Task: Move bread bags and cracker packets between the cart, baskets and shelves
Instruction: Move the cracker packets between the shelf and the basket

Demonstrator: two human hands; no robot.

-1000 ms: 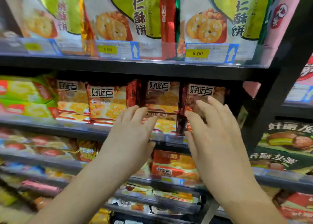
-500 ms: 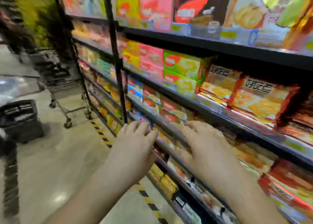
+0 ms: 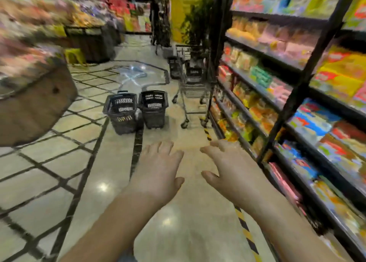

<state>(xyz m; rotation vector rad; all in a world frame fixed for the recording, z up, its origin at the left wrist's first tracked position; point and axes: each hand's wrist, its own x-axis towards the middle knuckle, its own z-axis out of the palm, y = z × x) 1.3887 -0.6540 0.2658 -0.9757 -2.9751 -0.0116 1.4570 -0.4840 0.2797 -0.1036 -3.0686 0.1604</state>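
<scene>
Reaching out with my left hand (image 3: 158, 168) and right hand (image 3: 231, 168) both spread and holding nothing, I am facing the two baskets (image 3: 136, 111) straight ahead, well apart, my left hand looking nearer.

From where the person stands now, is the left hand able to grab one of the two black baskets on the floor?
Probably not yet. The left hand is empty and open, the floor ahead clear, but the baskets sit well up the aisle.

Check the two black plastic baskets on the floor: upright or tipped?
Upright. Both black plastic baskets stand on their bases on the tiled floor, open tops up. Contents: cannot tell.
</scene>
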